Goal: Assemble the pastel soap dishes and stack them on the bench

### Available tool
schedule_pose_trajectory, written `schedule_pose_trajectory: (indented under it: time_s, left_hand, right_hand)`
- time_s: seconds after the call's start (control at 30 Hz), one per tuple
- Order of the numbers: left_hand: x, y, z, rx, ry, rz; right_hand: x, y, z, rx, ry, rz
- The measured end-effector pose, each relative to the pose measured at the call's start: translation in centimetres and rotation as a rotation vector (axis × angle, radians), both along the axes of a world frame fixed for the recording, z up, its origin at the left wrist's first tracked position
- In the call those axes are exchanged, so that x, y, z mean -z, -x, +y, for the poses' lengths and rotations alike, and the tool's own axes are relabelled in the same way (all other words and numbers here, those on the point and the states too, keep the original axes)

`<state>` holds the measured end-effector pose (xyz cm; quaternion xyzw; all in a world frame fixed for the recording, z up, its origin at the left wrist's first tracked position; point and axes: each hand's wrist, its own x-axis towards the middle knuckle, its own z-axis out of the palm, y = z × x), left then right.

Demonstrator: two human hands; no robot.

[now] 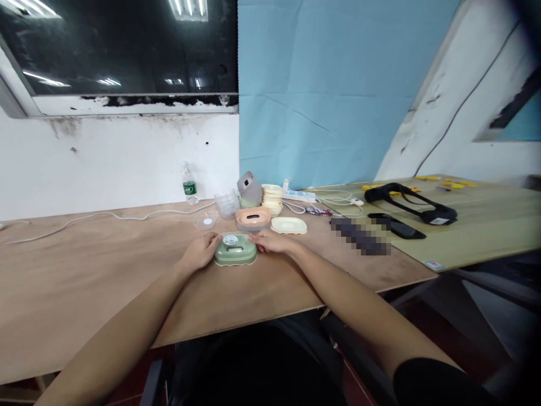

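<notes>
A small green plastic box (235,255) with rounded corners sits on the wooden table in front of me. Its top carries a round white sticker and an oblong slot, and a pale wavy rim runs along its bottom. My left hand (199,252) grips its left end, fingers closed around the edge. At the opposite end, my right hand (273,241) holds the box with the thumb on top. Just behind are an orange tray with a slot (253,216), a cream tray (289,225) and a clear lid (206,220).
Stacked clear covers (227,203), grey and green parts (249,190) and a stack of cream trays (272,198) stand farther back. A water bottle (190,185) is by the wall. A white cable (127,216) crosses the table; a black headset (412,204) lies at right.
</notes>
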<state>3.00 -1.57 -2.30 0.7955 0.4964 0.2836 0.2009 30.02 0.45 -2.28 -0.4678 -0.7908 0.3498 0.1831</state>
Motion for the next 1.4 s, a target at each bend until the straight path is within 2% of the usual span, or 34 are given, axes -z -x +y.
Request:
schedule_pose_trajectory:
  time_s: [0.17,0.37,0.67,1.13,1.4]
  left_hand:
    - [0.12,-0.01,0.09,-0.009,0.007,0.012]
    - [-0.17,-0.1,-0.06,0.011,0.016,-0.004]
    - [-0.05,0.01,-0.01,0.018,0.026,-0.032]
    - [0.17,0.02,0.32,0.021,0.022,-0.006]
    - [0.19,0.05,0.42,0.021,0.028,-0.008]
  right_hand:
    - [0.06,-0.41,0.15,0.001,0.079,0.011]
    - [0.53,-0.54,0.55,0.012,0.11,0.045]
    - [0.01,-0.43,0.21,0.004,0.162,0.101]
    - [-0.2,-0.37,0.31,0.04,0.202,0.099]
    - [-0.13,-0.1,0.17,0.074,0.163,0.11]
